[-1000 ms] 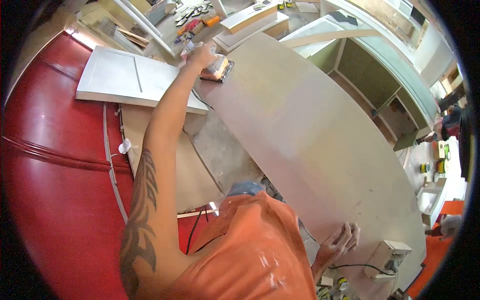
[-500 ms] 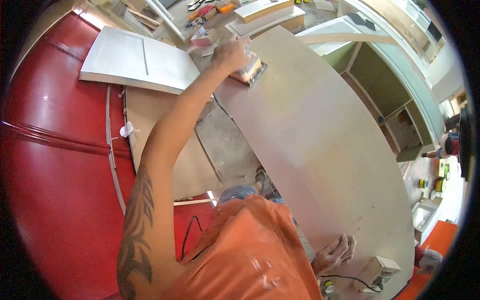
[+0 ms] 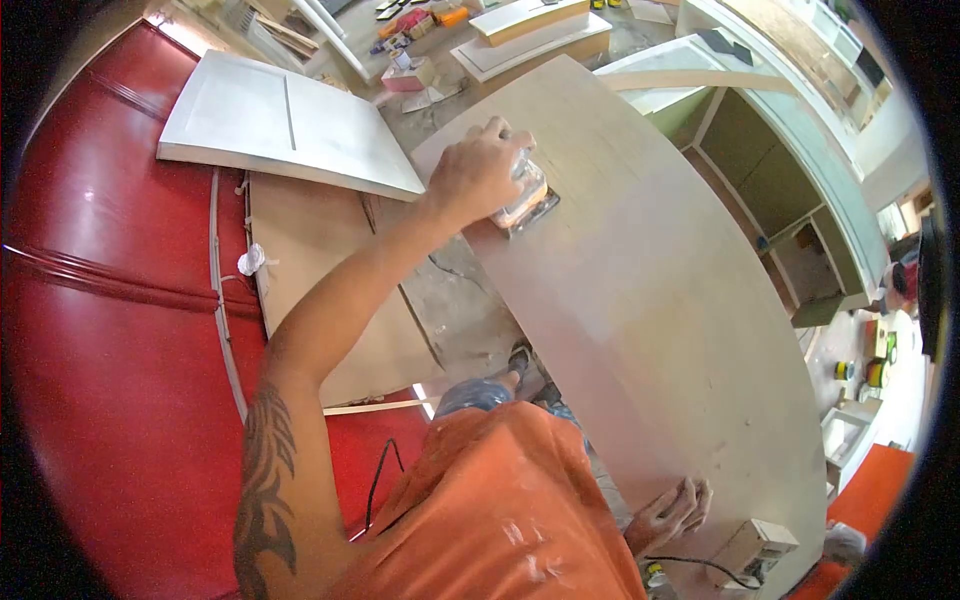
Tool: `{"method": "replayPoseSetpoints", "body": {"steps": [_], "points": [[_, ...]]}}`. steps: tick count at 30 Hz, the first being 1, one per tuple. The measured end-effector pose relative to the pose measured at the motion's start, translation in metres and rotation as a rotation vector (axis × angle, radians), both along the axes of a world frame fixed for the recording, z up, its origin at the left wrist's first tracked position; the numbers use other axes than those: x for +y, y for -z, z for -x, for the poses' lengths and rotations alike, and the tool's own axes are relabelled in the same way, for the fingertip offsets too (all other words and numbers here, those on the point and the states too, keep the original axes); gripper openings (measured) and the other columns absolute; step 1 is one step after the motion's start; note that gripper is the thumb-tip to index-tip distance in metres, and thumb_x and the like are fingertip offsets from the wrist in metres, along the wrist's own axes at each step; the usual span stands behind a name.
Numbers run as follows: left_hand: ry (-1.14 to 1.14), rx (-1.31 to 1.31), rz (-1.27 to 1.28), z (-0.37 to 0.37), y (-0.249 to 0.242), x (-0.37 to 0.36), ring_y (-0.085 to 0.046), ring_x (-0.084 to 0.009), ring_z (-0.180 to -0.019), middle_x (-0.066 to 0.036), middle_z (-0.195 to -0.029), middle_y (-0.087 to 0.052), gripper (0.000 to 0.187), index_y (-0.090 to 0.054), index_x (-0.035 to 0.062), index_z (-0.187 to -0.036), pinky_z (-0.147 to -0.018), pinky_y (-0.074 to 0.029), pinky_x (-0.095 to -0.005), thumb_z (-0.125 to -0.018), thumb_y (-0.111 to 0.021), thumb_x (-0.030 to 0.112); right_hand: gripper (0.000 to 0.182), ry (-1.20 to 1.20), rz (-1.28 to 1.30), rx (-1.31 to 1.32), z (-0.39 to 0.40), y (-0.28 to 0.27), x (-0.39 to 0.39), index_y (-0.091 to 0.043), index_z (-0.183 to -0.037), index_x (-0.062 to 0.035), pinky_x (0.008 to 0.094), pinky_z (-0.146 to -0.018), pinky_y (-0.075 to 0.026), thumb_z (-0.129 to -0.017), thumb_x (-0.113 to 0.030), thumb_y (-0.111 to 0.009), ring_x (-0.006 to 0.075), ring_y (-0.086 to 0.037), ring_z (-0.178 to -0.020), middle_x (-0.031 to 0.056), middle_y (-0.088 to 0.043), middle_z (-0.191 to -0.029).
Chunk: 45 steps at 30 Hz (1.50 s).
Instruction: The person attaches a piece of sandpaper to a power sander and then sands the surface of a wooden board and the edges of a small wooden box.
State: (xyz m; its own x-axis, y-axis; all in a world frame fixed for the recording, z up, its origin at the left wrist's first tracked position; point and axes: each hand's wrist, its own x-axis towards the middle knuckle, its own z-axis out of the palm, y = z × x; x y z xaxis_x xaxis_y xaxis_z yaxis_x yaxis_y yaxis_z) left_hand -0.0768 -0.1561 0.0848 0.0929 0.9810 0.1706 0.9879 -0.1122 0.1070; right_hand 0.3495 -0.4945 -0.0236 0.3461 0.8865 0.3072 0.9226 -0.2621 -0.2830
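Observation:
My left hand (image 3: 482, 172) is wrapped over the top of a sander (image 3: 524, 207), whose pad lies on a long, pale panel (image 3: 640, 280) close to its left edge. The palm and some of the fingers' undersides are hidden. At the near end, my right hand (image 3: 672, 512) is by the panel's left edge, fingers loosely bent and nothing visible in them. Beside it a white box-shaped device (image 3: 754, 552) with a black cord rests on the panel.
A white door panel (image 3: 290, 120) lies at the left above brown board (image 3: 310, 240) and a glossy red surface (image 3: 110, 370). An open cabinet (image 3: 765, 180) stands at the right. White boards (image 3: 530, 35) and a pink box (image 3: 408, 74) are at the back.
My left hand has drawn the sander nearer to my body and slightly right along the panel, its elbow bending more. My right hand has barely moved.

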Motion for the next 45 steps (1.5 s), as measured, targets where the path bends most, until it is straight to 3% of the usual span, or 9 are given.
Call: {"method": "replayPoseSetpoints", "body": {"steps": [9, 13, 18, 20, 22, 30, 33, 36, 45], "points": [[-0.207, 0.104, -0.082, 0.134, 0.030, 0.117, -0.064, -0.0406, -0.114, -0.020, -0.121, -0.063, 0.047, -0.066, 0.0191, -0.126, -0.094, -0.054, -0.0513, -0.086, -0.075, 0.042, 0.027, -0.039, -0.028, -0.010, 0.001, -0.002, -0.004, -0.066, -0.120, -0.0026, 0.0517, -0.112, -0.034, -0.101, -0.019, -0.054, 0.0390, -0.051, -0.131, 0.0196, -0.059, -0.135], [-0.222, 0.146, -0.066, 0.109, 0.010, 0.089, -0.066, -0.0397, -0.110, -0.020, -0.116, -0.067, 0.048, -0.066, 0.0145, -0.121, -0.091, -0.055, -0.0517, -0.084, -0.078, 0.043, 0.027, 0.003, -0.008, 0.022, 0.004, -0.011, -0.002, -0.066, -0.120, -0.0027, 0.0527, -0.111, -0.035, -0.101, -0.018, -0.054, 0.0397, -0.051, -0.130, 0.0200, -0.059, -0.135], [0.090, 0.069, 0.033, 0.042, -0.007, 0.001, -0.066, -0.0368, -0.104, -0.013, -0.114, -0.061, 0.040, -0.066, 0.0149, -0.116, -0.085, -0.057, -0.0493, -0.085, -0.078, 0.037, 0.026, 0.126, 0.072, 0.312, -0.005, 0.014, -0.010, -0.066, -0.119, -0.0022, 0.0531, -0.110, -0.036, -0.100, -0.016, -0.055, 0.0399, -0.051, -0.129, 0.0211, -0.059, -0.135], [0.156, 0.066, 0.086, 0.031, -0.010, -0.019, -0.066, -0.0359, -0.105, -0.011, -0.115, -0.060, 0.039, -0.066, 0.0159, -0.115, -0.084, -0.057, -0.0485, -0.084, -0.078, 0.036, 0.024, 0.034, 0.021, 0.039, 0.005, -0.011, 0.002, -0.066, -0.116, -0.0023, 0.0528, -0.109, -0.037, -0.100, -0.017, -0.055, 0.0397, -0.051, -0.129, 0.0209, -0.059, -0.133], [0.335, 0.043, 0.058, 0.034, -0.008, -0.026, -0.066, -0.0340, -0.106, -0.010, -0.116, -0.060, 0.036, -0.066, 0.0179, -0.115, -0.085, -0.058, -0.0479, -0.084, -0.079, 0.033, 0.023, 0.038, 0.000, 0.048, 0.005, -0.007, 0.004, -0.066, -0.115, -0.0026, 0.0530, -0.109, -0.037, -0.100, -0.017, -0.055, 0.0395, -0.050, -0.129, 0.0208, -0.060, -0.133], [0.151, 0.121, -0.118, 0.102, 0.001, 0.078, -0.065, -0.0375, -0.108, -0.013, -0.117, -0.062, 0.036, -0.066, 0.0158, -0.113, -0.093, -0.055, -0.0464, -0.085, -0.079, 0.033, 0.024, 0.061, 0.018, 0.054, 0.002, -0.010, 0.005, -0.065, -0.113, -0.0033, 0.0535, -0.108, -0.037, -0.100, -0.022, -0.056, 0.0396, -0.050, -0.129, 0.0196, -0.060, -0.132], [-0.102, 0.109, -0.045, 0.114, 0.001, 0.107, -0.065, -0.0391, -0.112, -0.017, -0.119, -0.064, 0.043, -0.066, 0.0159, -0.121, -0.095, -0.053, -0.0486, -0.085, -0.078, 0.037, 0.025, 0.059, -0.039, 0.021, 0.003, -0.007, 0.005, -0.065, -0.113, -0.0030, 0.0535, -0.108, -0.037, -0.101, -0.022, -0.055, 0.0392, -0.051, -0.129, 0.0190, -0.060, -0.132], [-0.103, 0.197, -0.101, 0.115, 0.007, 0.111, -0.065, -0.0389, -0.110, -0.017, -0.120, -0.064, 0.045, -0.066, 0.0164, -0.124, -0.095, -0.054, -0.0490, -0.086, -0.077, 0.037, 0.024, 0.066, -0.018, 0.036, 0.003, -0.006, 0.005, -0.065, -0.113, -0.0037, 0.0530, -0.109, -0.035, -0.102, -0.022, -0.054, 0.0384, -0.051, -0.129, 0.0186, -0.060, -0.132], [0.139, 0.003, 0.009, -0.027, -0.008, -0.043, -0.065, -0.0349, -0.105, -0.013, -0.116, -0.059, 0.034, -0.068, 0.0154, -0.111, -0.086, -0.058, -0.0480, -0.087, -0.076, 0.037, 0.023, 0.031, -0.005, 0.009, 0.006, -0.008, 0.005, -0.065, -0.115, -0.0031, 0.0527, -0.110, -0.034, -0.100, -0.018, -0.056, 0.0378, -0.051, -0.129, 0.0194, -0.061, -0.130]]}}
